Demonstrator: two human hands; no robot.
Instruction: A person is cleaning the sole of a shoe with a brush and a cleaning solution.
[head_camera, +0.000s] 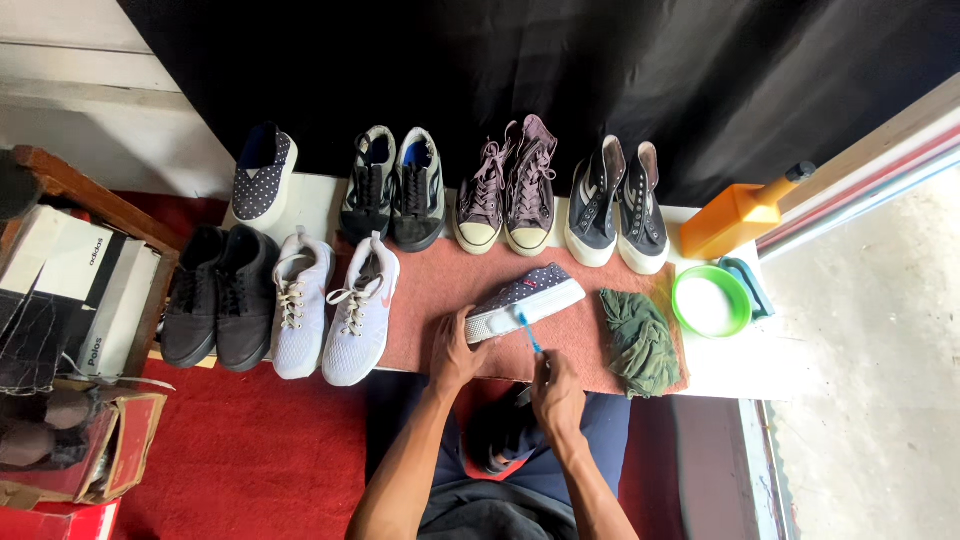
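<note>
Low white worktop, black cloth backdrop behind it. Rust-red felt mat covers the worktop's middle to the near edge. Along the far edge: one dotted navy slip-on shoe, pair of black-grey trainers, pair of mauve high-top canvas shoes, pair of navy high-tops. Near left corner: pair of black lace-up shoes, pair of white mesh trainers. Right end: orange plastic bottle, green bowl of white powder, crumpled green rag. Mid-mat near edge: second dotted navy slip-on with white sole, left hand clasping its heel. Right hand closed around blue toothbrush, bristles at the sole.
</note>
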